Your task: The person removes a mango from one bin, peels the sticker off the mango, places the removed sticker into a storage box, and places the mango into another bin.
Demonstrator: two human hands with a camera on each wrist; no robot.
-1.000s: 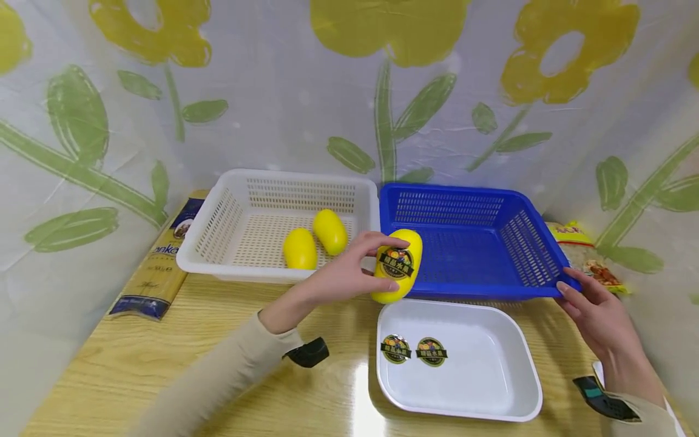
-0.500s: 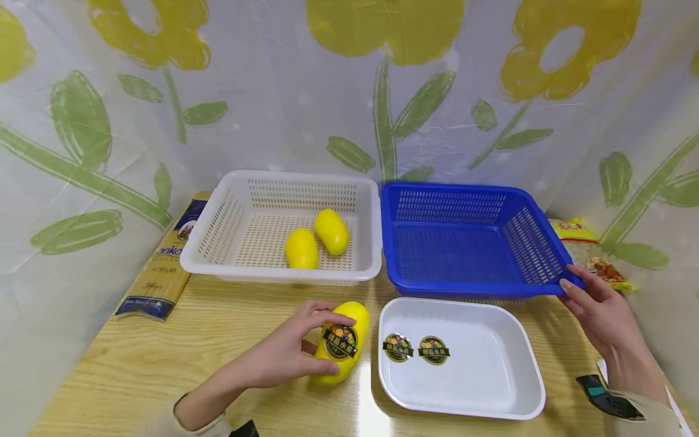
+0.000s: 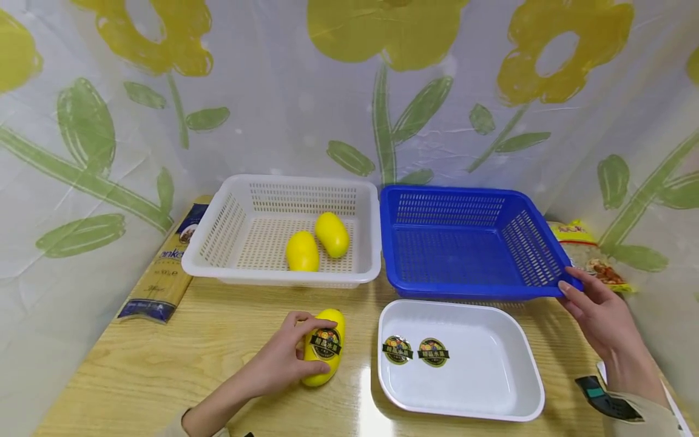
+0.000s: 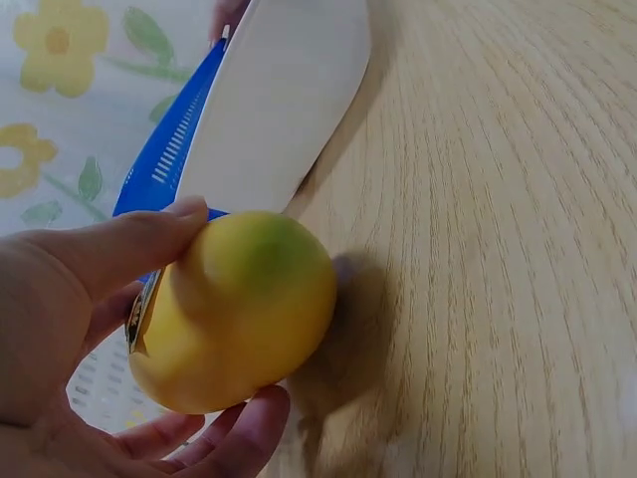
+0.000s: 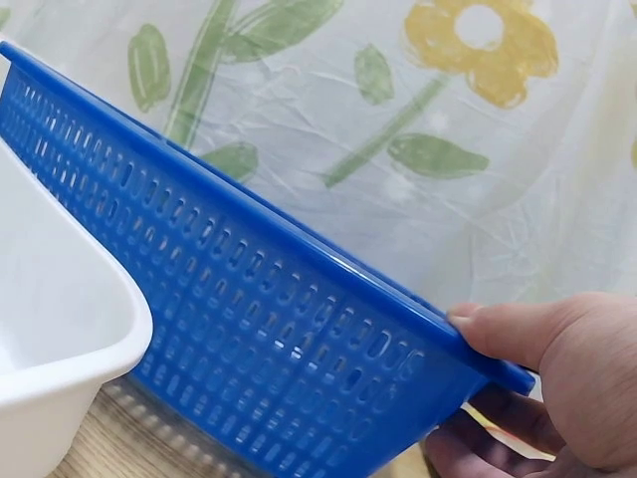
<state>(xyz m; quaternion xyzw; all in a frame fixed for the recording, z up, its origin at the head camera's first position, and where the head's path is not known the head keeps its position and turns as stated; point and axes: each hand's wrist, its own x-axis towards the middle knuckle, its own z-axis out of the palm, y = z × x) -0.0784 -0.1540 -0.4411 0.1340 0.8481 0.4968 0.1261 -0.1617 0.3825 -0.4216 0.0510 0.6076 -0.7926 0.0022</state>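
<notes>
My left hand (image 3: 286, 358) grips a yellow mango (image 3: 334, 321) low over the table, left of the white tray. A round dark fruit sticker (image 3: 326, 343) is on the mango's upper face. From the left wrist, the mango (image 4: 249, 309) shows a greenish end, with thumb and fingers on opposite sides. My right hand (image 3: 603, 315) pinches the front right corner of the blue basket (image 3: 453, 288); in the right wrist view the thumb (image 5: 498, 329) lies on the rim and the fingers curl beneath. Two more mangoes (image 3: 302, 251) lie in the white basket (image 3: 278, 276).
The white tray (image 3: 480, 364) in front of the blue basket has two round stickers (image 3: 434, 352) at its left end. A pasta pack (image 3: 164, 273) lies left of the white basket. Another food packet (image 3: 590, 255) is behind the right hand. A flowered curtain (image 3: 262, 121) closes off the back.
My left hand has carried the stickered mango from the blue basket's left edge down and left to the table area beside the tray. The right hand keeps its hold on the basket corner.
</notes>
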